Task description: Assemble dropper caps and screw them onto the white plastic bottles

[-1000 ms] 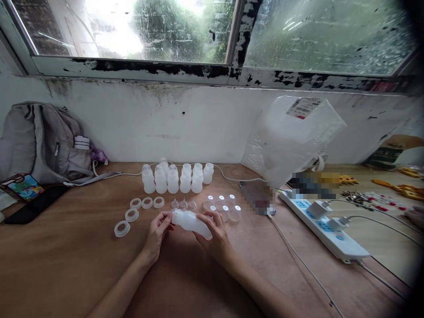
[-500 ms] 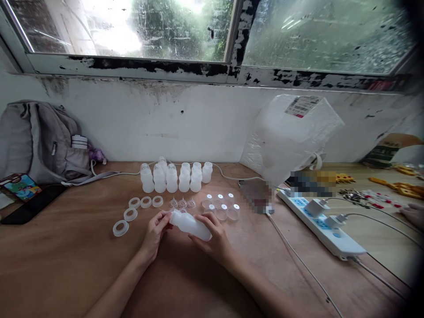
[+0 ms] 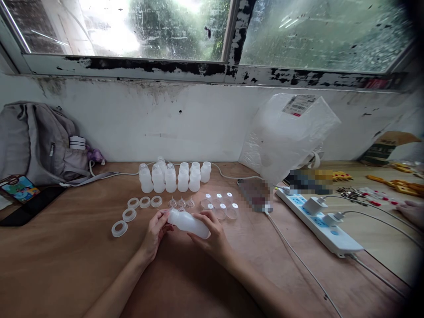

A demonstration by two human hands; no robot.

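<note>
A frosted white baby bottle (image 3: 189,224) lies tilted between my hands, its neck toward the left. My right hand (image 3: 212,232) is wrapped round the bottle's base end. At the neck, the fingers of my left hand (image 3: 158,229) are pinched together; a small clear part seems to be there, but I cannot make out its shape. Just beyond the bottle stand clear nipples (image 3: 181,202). To the left lie several frosted collar rings (image 3: 145,202). Clear round caps (image 3: 219,206) with white dots lie to the right. Behind them several frosted bottles (image 3: 170,179) stand upright, some with clear domed tops.
A phone (image 3: 255,194) on a cable and a white power strip (image 3: 319,223) with chargers lie to the right. A plastic bag (image 3: 288,137) leans on the wall. At left sit a grey backpack (image 3: 36,141) and a dark flat device (image 3: 31,207). Another person's hand (image 3: 410,213) shows at far right.
The view has shifted slightly. Both hands keep their places around the bottle, and the left fingers have moved a little at its neck.
</note>
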